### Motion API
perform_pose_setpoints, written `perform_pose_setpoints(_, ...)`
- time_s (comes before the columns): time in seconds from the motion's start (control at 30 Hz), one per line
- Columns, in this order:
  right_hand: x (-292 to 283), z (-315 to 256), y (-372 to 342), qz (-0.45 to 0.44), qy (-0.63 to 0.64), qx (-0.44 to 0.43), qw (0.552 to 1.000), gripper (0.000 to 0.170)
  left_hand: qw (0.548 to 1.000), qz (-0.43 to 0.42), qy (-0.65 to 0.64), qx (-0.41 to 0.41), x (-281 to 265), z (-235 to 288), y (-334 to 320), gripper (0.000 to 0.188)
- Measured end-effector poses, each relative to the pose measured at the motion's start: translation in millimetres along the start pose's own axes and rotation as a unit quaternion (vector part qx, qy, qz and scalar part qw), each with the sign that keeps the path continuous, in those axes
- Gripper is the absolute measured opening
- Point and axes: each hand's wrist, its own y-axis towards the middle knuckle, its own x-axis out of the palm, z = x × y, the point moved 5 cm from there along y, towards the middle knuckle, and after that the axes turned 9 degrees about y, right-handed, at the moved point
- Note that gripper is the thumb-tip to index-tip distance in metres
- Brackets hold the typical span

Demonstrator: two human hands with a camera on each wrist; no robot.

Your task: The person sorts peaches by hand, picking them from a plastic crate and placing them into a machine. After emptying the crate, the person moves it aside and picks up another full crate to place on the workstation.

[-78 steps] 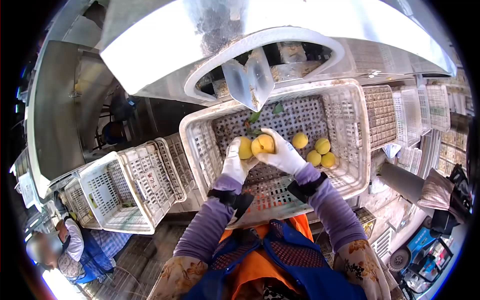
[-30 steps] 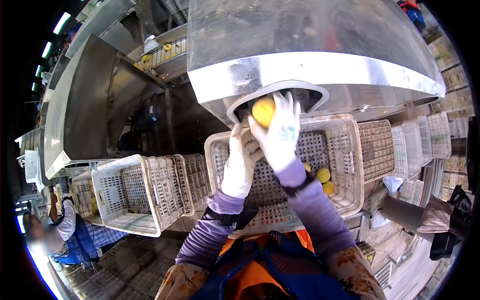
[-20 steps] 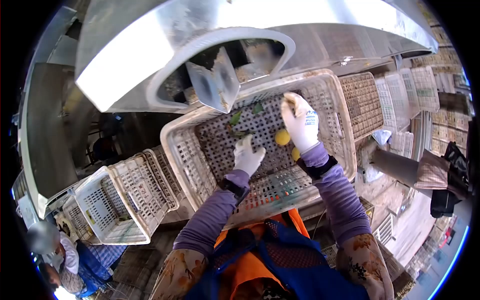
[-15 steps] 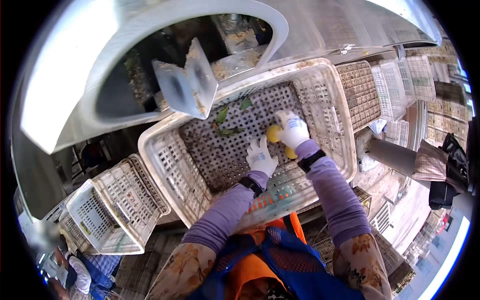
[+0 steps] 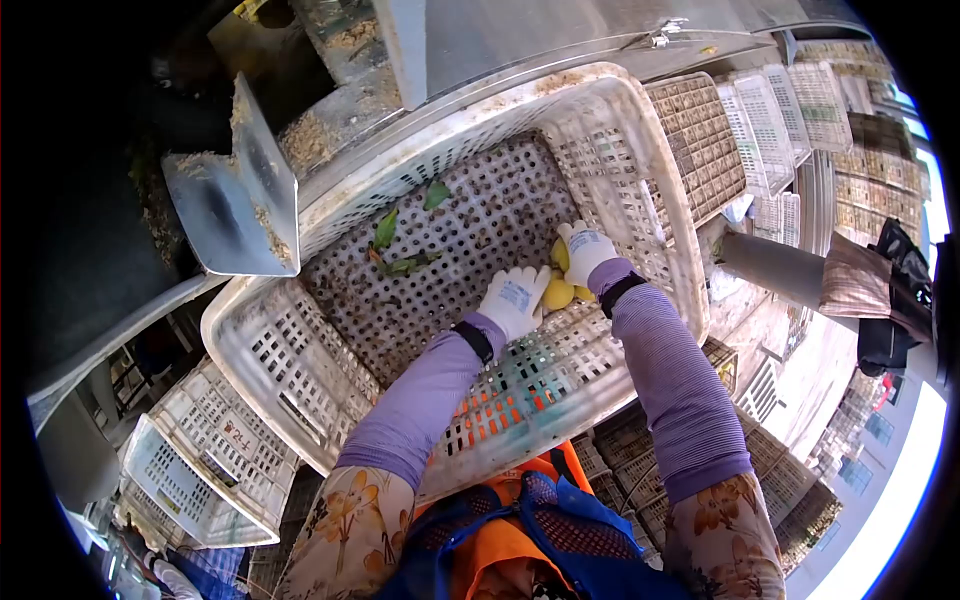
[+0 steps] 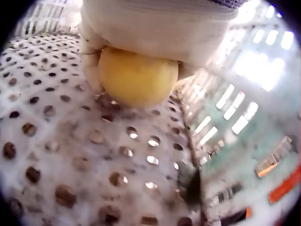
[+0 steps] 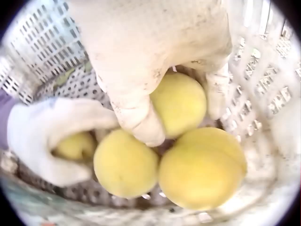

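Observation:
Both gloved hands are down in a dirty white plastic crate (image 5: 655, 150), at its near right corner. My left hand (image 5: 515, 302) curls around a yellow peach (image 6: 138, 77) close over the perforated floor. Beside it, my right hand (image 5: 588, 252) grips another peach (image 7: 181, 103) between thumb and fingers. Two more yellow peaches lie by the right hand in the right wrist view: a smaller peach (image 7: 126, 162) next to the thumb and a larger peach (image 7: 203, 167) near the crate wall. A few green leaves (image 5: 386, 228) lie on the crate floor farther back.
A metal machine with a dark opening and a bent metal chute (image 5: 235, 205) stands over the crate's far left side. More white crates (image 5: 205, 450) stand at the left. Brown crates (image 5: 697, 150) line the right, near a grey cylinder (image 5: 770, 268) with a cloth.
A second ago the right hand held a peach up at the machine's opening; that hand has come back down into the crate. Both hands have closed around peaches, and the head view has shifted.

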Motion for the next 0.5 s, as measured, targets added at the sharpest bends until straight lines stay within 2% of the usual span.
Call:
perform_pose_setpoints(0.07, -13, -13, -11, -0.013, 0.044, 0.025, 0.999, 0.06, 0.999, -0.006, 0.03, -0.028, -8, 15, -6, 0.061)
perform_pose_setpoints(0.1, -23, -17, -19, 0.013, 0.053, 0.015, 0.998, 0.062, 0.998, -0.007, 0.043, -0.041, -11, 22, -5, 0.063)
perform_pose_setpoints(0.13, -34, -19, -27, 0.04, 0.061, 0.006, 0.997, 0.064, 0.997, 0.009, 0.078, -0.02, -7, 29, -2, 0.058)
perform_pose_setpoints(0.2, -62, -25, -54, 0.111, 0.116, -0.023, 0.987, 0.063, 0.992, -0.048, 0.109, 0.027, 11, 41, 10, 0.057)
perform_pose_setpoints(0.27, -83, -32, -78, 0.134, 0.187, -0.08, 0.97, 0.073, 0.977, -0.133, 0.147, 0.075, 18, 47, 22, 0.056)
perform_pose_setpoints(0.3, -90, -36, -92, 0.144, 0.222, -0.108, 0.958, 0.077, 0.991, -0.135, 0.022, -0.007, 6, 44, 19, 0.054)
perform_pose_setpoints(0.33, -98, -40, -107, 0.143, 0.28, -0.129, 0.941, 0.079, 0.981, -0.134, -0.102, -0.091, -12, 36, 9, 0.053)
perform_pose_setpoints(0.37, -107, -44, -120, 0.144, 0.334, -0.154, 0.918, 0.081, 0.951, -0.126, -0.222, -0.173, -26, 25, 1, 0.051)
perform_pose_setpoints(0.4, -113, -51, -133, 0.144, 0.39, -0.182, 0.891, 0.082, 0.894, 0.065, -0.382, -0.223, 2, 3, -13, 0.047)
perform_pose_setpoints(0.43, -115, -54, -145, 0.229, 0.369, -0.281, 0.856, 0.083, 0.778, 0.093, -0.551, -0.287, 23, -21, -36, 0.041)
perform_pose_setpoints(0.5, -94, -64, -159, 0.194, 0.552, -0.235, 0.776, 0.075, 0.679, 0.131, -0.697, -0.19, -69, -13, -85, 0.038)
